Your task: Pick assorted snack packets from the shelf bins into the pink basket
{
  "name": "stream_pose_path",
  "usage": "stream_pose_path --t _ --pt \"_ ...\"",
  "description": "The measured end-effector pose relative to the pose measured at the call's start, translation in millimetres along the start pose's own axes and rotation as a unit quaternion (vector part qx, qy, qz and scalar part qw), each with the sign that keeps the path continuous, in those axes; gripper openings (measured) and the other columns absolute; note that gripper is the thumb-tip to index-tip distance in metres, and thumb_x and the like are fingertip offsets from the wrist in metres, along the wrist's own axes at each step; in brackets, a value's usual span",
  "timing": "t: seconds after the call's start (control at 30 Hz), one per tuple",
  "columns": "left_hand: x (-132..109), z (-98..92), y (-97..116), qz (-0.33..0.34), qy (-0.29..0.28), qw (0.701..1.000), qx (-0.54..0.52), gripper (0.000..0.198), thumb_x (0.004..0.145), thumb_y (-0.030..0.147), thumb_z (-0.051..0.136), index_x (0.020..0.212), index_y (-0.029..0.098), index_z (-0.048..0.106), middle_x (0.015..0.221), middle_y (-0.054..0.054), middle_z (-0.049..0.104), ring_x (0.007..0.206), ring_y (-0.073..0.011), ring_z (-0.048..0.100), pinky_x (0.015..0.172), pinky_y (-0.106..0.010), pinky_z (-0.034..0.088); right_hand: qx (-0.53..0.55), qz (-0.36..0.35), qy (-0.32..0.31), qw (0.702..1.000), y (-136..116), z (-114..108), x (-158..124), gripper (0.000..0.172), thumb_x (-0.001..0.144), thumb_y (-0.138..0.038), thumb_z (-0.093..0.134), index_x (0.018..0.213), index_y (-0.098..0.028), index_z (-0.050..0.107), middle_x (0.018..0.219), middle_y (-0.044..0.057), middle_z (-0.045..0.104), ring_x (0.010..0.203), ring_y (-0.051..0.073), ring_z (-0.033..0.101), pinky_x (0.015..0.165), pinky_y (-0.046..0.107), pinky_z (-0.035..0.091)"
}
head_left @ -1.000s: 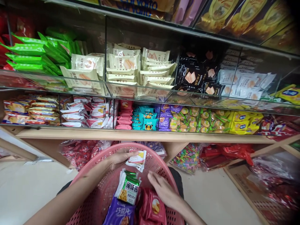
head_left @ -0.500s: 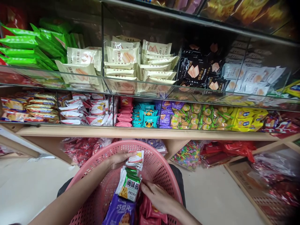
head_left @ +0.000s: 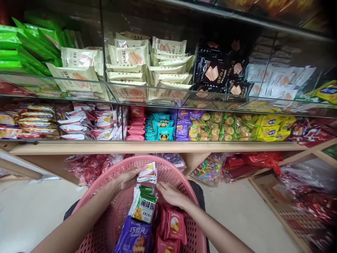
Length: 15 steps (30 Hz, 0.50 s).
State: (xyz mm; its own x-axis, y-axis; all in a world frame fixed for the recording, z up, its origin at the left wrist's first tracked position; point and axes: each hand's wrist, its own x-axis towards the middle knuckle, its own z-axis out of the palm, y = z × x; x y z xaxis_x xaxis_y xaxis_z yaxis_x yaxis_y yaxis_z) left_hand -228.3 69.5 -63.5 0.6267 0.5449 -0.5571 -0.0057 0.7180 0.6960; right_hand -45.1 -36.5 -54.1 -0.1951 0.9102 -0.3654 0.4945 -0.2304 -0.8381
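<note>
The left forearm is slanting in from the near left, crossing over the rim of the pink basket (head_left: 181,177) and running toward the far middle. At its end the left hand (head_left: 129,178) is gripping a small stack of white packets (head_left: 146,174), the fingers closing on the stack's left side, so that the printed top packet is facing up and tilting slightly. The white packets are sitting above the far part of the basket, just beyond the green-and-white packets (head_left: 145,207). The right forearm is angling in from the near right, mirroring the other one, and the right hand (head_left: 171,195) is pointing left and away, its fingers lying close together with the tips bunching just beside the near right corner of the white stack (whether they are touching it, or pinching anything, I cannot tell). Both wrists are staying inside the basket's outline. Below the hands, the green-and-white packets are leaning over a purple packet (head_left: 134,235) on the near left, while red packets (head_left: 172,225) are lying to the right of them, under the right wrist. Beyond the basket, a wooden ledge (head_left: 158,147) is stretching from left to right, with pink packets (head_left: 135,128) and teal packets (head_left: 164,130) standing in compartments above it.
</note>
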Motion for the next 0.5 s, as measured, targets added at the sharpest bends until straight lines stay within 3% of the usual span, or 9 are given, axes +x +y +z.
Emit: stream_pose_path --t 0.2,0.33,0.5 --pt "0 -9.1 -10 -0.003 0.034 0.999 -0.001 0.041 0.065 0.042 0.077 0.088 0.009 0.068 0.084 -0.010 0.074 0.074 -0.0198 0.067 0.072 -0.029 0.053 0.083 0.039 -0.030 0.995 5 16 31 0.034 0.081 -0.042 0.045 0.072 -0.017 0.066 0.073 0.002 0.065 0.074 0.020 0.057 0.075 0.032 0.040" --pt "-1 -8.7 -13 -0.005 0.037 0.999 0.003 0.046 0.064 0.048 0.076 0.087 0.009 0.069 0.086 -0.010 0.074 0.075 -0.0197 0.067 0.073 -0.029 0.052 0.172 0.052 -0.054 0.982 4 20 33 0.029 0.078 -0.038 0.045 0.073 -0.019 0.066 0.068 -0.002 0.061 0.066 0.014 0.052 0.073 0.029 0.039" --pt "-6 -5.6 -14 0.010 0.038 0.999 0.018 0.047 0.066 0.050 0.074 0.089 0.009 0.070 0.090 -0.010 0.074 0.078 -0.0192 0.067 0.075 -0.027 0.051 0.224 0.054 -0.073 0.970 -1 20 29 0.035 0.075 -0.050 0.051 0.075 -0.020 0.068 0.070 0.000 0.063 0.068 0.016 0.052 0.076 0.030 0.040"
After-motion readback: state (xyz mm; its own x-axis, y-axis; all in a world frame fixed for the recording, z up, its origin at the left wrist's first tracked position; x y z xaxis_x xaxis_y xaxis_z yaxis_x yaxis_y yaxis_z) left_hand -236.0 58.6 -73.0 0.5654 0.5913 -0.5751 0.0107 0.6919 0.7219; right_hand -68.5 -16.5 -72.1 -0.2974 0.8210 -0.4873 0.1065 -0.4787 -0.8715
